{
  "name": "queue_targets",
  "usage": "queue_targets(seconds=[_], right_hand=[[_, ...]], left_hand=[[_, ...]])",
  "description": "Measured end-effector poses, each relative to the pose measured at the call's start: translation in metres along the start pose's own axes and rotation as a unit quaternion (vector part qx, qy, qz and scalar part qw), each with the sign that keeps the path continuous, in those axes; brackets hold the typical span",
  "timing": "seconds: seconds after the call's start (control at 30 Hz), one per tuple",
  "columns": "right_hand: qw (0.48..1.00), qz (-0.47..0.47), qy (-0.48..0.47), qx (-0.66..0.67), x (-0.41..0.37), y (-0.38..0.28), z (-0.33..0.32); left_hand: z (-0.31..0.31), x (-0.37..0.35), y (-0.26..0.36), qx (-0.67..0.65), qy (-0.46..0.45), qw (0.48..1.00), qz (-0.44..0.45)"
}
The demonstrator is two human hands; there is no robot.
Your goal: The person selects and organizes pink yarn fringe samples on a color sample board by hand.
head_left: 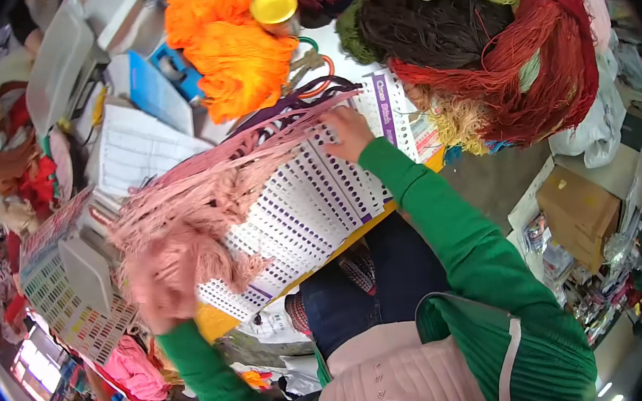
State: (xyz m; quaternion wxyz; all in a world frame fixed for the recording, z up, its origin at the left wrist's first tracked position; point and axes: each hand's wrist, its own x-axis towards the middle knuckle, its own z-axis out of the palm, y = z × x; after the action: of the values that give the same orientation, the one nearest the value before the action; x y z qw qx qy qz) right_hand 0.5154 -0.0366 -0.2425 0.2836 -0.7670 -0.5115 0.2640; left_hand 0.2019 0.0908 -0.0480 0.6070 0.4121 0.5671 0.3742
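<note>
A white card with rows of punched holes lies slanted across the table in front of me, with a purple printed strip near its right end. Pink embroidery thread is spread in long strands along the card's far edge, bunching up on the left. My right hand rests on the card near its right end, fingers bent and closed at the ends of the pink strands. Over the left bunch, my left hand is smeared by motion, so its fingers cannot be made out. Dark purple strands lie behind the pink ones.
Orange skeins, a yellow-lidded jar and scissors with orange handles lie behind the card. Dark brown and red thread is heaped at right. A colour chart stands left; a cardboard box is at far right.
</note>
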Motion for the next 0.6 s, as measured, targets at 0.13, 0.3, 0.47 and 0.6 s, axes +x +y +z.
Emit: queue_targets(seconds=[0.13,0.3,0.47,0.6], right_hand=[[0.996,-0.013,0.026,0.089,-0.023,-0.047,-0.019],[0.906,0.093,-0.091,0.403,-0.074,-0.172,-0.051],[0.759,0.188,-0.218,0.584,-0.1,-0.255,-0.072],[0.759,0.151,-0.197,0.602,-0.111,-0.275,-0.078]], left_hand=[[0.043,-0.08,-0.014,-0.041,-0.188,0.955,-0.226],[0.078,-0.103,-0.001,-0.22,-0.176,0.936,-0.21],[0.05,-0.119,0.005,-0.267,-0.307,0.892,-0.2],[0.03,-0.131,0.03,-0.365,-0.204,0.872,-0.253]])
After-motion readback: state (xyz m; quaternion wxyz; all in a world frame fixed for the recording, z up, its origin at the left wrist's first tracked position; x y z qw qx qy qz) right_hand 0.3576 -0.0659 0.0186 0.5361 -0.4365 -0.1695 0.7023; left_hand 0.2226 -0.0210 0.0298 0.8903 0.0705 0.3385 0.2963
